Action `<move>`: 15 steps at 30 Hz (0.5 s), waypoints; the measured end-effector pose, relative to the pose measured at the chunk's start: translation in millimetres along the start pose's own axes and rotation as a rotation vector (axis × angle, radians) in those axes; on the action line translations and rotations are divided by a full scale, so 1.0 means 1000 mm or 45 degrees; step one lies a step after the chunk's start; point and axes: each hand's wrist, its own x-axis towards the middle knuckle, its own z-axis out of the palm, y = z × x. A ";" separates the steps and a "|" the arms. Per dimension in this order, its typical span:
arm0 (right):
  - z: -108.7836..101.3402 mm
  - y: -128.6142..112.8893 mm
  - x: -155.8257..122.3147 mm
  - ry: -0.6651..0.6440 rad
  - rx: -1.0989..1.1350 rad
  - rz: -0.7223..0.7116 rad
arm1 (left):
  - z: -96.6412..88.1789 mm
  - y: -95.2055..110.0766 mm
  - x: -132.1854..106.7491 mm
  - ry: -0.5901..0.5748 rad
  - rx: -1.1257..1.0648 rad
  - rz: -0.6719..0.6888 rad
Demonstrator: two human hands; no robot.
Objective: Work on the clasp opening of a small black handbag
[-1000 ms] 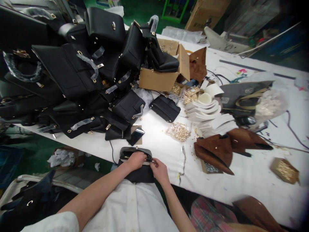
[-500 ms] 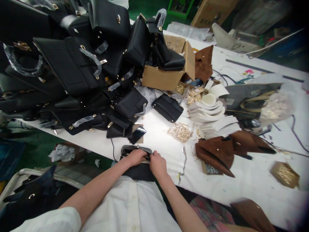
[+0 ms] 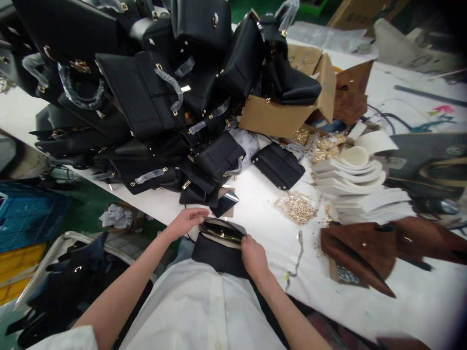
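Observation:
A black handbag [image 3: 219, 256] lies at the table's front edge against my white shirt. Its mouth gapes, showing a grey rim, a dark inside and a small gold-coloured metal piece. My left hand [image 3: 187, 222] is at the left end of the mouth, fingers stretched out and thumb close to the rim; whether it touches I cannot tell. At the other end, my right hand [image 3: 254, 253] is closed around the bag's edge, its fingertips partly hidden. Just beyond the bag, a dark phone-like slab [image 3: 225, 203] rests on a brown piece.
Black handbags [image 3: 127, 97] are heaped at left. One small black bag [image 3: 278, 165] lies ahead. Gold studs [image 3: 297, 206], white curved sheets [image 3: 350, 175], brown suede pieces [image 3: 359, 248] and a cardboard box [image 3: 277, 116] sit to the right. A cart [image 3: 65, 238] stands at lower left.
My left hand has come away from the bag's mouth to its left end, and its fingers have straightened. My right hand still holds the right edge. The camera has turned left.

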 end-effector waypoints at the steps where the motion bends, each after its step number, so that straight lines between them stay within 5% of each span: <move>1: 0.001 0.002 0.001 -0.005 0.009 -0.022 | -0.004 0.002 -0.001 0.086 -0.010 0.010; 6: 0.000 0.017 0.007 -0.079 0.063 -0.095 | -0.018 0.005 -0.013 0.292 0.185 0.085; 10: -0.012 0.037 0.023 -0.158 0.159 -0.167 | -0.011 0.001 -0.021 0.088 0.645 0.262; 15: -0.026 0.072 0.046 -0.299 0.367 -0.386 | 0.007 -0.002 0.006 -0.258 1.143 0.410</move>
